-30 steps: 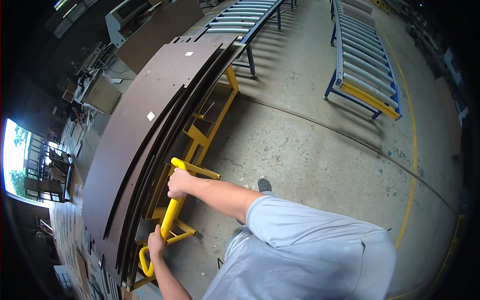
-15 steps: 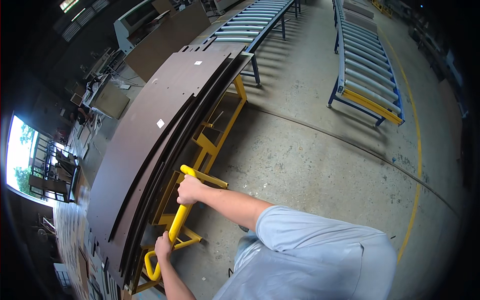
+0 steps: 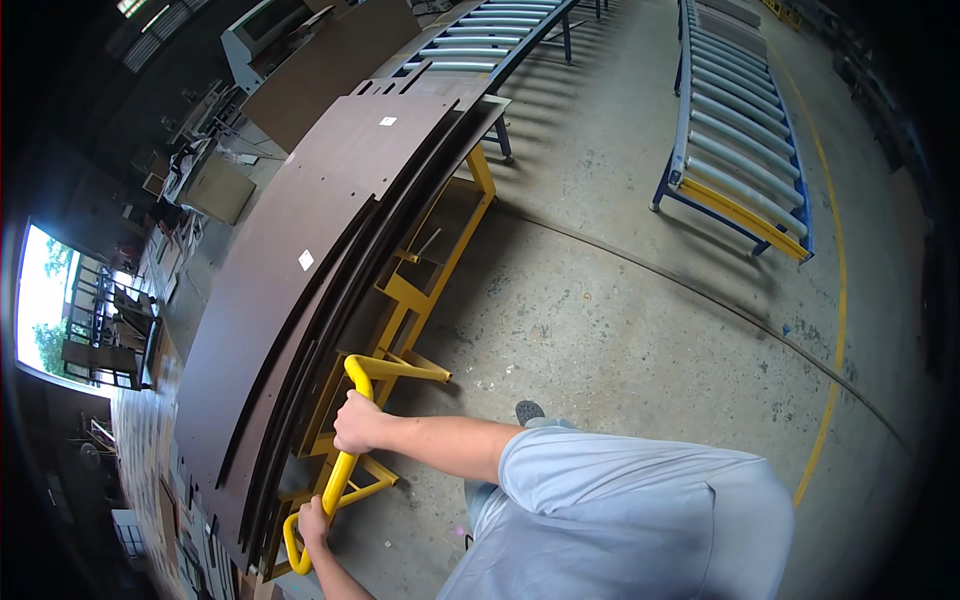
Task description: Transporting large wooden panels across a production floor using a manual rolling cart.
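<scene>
My right hand (image 3: 358, 422) is wrapped round the upper part of a yellow tubular handle (image 3: 341, 481). Lower on the same bar, my left hand (image 3: 313, 521) is closed round it near the bottom bend. The handle belongs to a yellow metal trolley (image 3: 408, 291) beside me. A stack of large flat brown panels (image 3: 265, 265) lies on the trolley, with black slots and cut edges along its near side. Two small white labels (image 3: 306, 260) are on the top panel. Much of the trolley's lower frame is hidden under the stack.
A roller conveyor (image 3: 480, 45) stands beyond the stack's far end; another conveyor (image 3: 745, 160) with a yellow end bar is at the right. A dark strip (image 3: 640, 262) crosses the concrete floor, with a yellow line (image 3: 838, 300) farther right. Machinery (image 3: 265, 45) and a workbench (image 3: 210, 185) stand left.
Both hands and the handle have shifted slightly left and down in the picture, the grips unchanged. The panel stack has shifted slightly left. A shoe now shows beside my sleeve.
</scene>
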The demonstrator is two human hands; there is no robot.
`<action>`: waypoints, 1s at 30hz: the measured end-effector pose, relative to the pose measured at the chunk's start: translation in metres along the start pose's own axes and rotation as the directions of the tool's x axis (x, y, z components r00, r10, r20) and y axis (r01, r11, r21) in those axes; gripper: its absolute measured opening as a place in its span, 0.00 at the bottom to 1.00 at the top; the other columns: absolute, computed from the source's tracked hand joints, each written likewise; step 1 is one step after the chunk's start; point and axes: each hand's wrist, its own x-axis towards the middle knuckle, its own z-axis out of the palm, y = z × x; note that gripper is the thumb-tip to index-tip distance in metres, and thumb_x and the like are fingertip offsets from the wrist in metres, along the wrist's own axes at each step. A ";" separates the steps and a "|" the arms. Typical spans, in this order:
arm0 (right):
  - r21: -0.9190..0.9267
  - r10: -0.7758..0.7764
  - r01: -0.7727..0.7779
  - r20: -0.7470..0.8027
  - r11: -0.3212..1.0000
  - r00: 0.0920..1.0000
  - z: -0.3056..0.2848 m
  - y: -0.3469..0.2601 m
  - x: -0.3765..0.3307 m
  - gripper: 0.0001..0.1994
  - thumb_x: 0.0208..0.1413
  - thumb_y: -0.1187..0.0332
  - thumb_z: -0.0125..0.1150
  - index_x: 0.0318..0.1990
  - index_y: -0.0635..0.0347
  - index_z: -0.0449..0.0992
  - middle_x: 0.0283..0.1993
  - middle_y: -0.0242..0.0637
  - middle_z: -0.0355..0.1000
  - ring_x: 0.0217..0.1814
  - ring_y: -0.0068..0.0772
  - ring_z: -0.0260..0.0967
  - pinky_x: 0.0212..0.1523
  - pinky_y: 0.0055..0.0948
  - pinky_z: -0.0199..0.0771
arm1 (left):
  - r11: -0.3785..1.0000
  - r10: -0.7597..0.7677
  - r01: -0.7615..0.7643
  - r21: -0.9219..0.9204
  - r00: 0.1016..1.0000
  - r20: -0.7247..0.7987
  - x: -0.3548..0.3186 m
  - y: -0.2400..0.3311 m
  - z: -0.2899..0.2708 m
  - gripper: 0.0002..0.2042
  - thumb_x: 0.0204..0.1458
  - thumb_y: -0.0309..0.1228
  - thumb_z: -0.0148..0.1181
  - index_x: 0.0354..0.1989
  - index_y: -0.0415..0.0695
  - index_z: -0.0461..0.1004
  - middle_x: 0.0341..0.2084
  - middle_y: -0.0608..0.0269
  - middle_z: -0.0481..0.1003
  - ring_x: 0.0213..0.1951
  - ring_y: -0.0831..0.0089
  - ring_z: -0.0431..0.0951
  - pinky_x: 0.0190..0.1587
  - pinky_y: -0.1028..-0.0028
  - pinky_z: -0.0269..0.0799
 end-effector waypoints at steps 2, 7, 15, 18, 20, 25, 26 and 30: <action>0.027 0.036 -0.035 -0.005 0.999 0.999 0.001 -0.001 -0.013 0.12 0.52 0.59 0.50 0.29 0.47 0.81 0.28 0.30 0.76 0.34 0.32 0.73 0.41 0.35 0.58 | 0.992 0.109 -0.106 0.061 0.993 -0.046 -0.011 0.002 0.006 0.17 0.55 0.41 0.38 0.34 0.42 0.71 0.35 0.44 0.74 0.37 0.44 0.72 0.39 0.55 0.66; 0.041 0.077 -0.079 0.048 0.996 0.996 0.009 -0.011 -0.049 0.13 0.53 0.60 0.49 0.31 0.50 0.81 0.30 0.31 0.77 0.35 0.31 0.74 0.42 0.36 0.59 | 1.000 0.004 -0.004 0.004 0.999 -0.045 -0.049 0.029 0.025 0.18 0.54 0.41 0.38 0.32 0.41 0.71 0.35 0.43 0.73 0.40 0.46 0.71 0.40 0.57 0.66; 0.010 0.157 -0.157 -0.002 0.987 0.988 0.023 -0.038 -0.080 0.16 0.52 0.56 0.46 0.28 0.51 0.80 0.28 0.33 0.76 0.33 0.34 0.74 0.43 0.35 0.62 | 0.990 0.101 -0.096 0.105 0.994 -0.044 -0.115 0.063 0.028 0.15 0.52 0.40 0.40 0.27 0.42 0.69 0.25 0.49 0.75 0.32 0.49 0.75 0.35 0.57 0.68; -0.028 0.192 -0.192 -0.004 0.981 0.981 0.029 -0.043 -0.089 0.17 0.52 0.55 0.45 0.27 0.53 0.80 0.28 0.34 0.76 0.33 0.35 0.73 0.44 0.35 0.63 | 0.961 0.166 -0.151 0.232 0.985 -0.043 -0.141 0.087 0.025 0.10 0.52 0.35 0.43 0.27 0.42 0.68 0.24 0.52 0.76 0.31 0.53 0.77 0.33 0.59 0.70; -0.014 0.219 -0.219 -0.004 0.976 0.976 0.026 -0.048 -0.097 0.19 0.51 0.55 0.43 0.26 0.54 0.80 0.28 0.36 0.76 0.33 0.37 0.74 0.46 0.35 0.62 | 0.924 0.236 -0.191 0.332 0.966 -0.101 -0.152 0.091 0.025 0.09 0.52 0.33 0.43 0.29 0.43 0.68 0.23 0.53 0.76 0.31 0.54 0.77 0.33 0.59 0.71; -0.045 0.204 -0.204 0.006 0.978 0.979 0.028 -0.051 -0.111 0.19 0.52 0.55 0.43 0.27 0.56 0.80 0.29 0.37 0.76 0.34 0.38 0.74 0.46 0.36 0.62 | 0.896 0.240 -0.182 0.406 0.966 -0.097 -0.168 0.099 0.028 0.12 0.53 0.35 0.40 0.30 0.43 0.70 0.30 0.52 0.77 0.36 0.51 0.76 0.37 0.57 0.71; -0.062 0.188 -0.186 0.027 0.981 0.982 0.028 -0.052 -0.111 0.19 0.51 0.55 0.43 0.28 0.56 0.80 0.29 0.37 0.76 0.34 0.38 0.74 0.46 0.36 0.63 | 0.900 0.235 -0.178 0.397 0.967 -0.098 -0.168 0.098 0.028 0.12 0.53 0.35 0.40 0.30 0.43 0.70 0.30 0.52 0.77 0.36 0.51 0.76 0.37 0.57 0.71; -0.071 0.167 -0.160 0.110 0.985 0.980 0.027 -0.070 -0.098 0.18 0.51 0.56 0.44 0.28 0.54 0.80 0.30 0.37 0.77 0.37 0.37 0.74 0.45 0.37 0.63 | 0.949 0.125 -0.101 0.298 0.990 -0.060 -0.167 0.069 0.040 0.16 0.53 0.39 0.38 0.31 0.43 0.72 0.31 0.49 0.76 0.37 0.50 0.76 0.39 0.55 0.70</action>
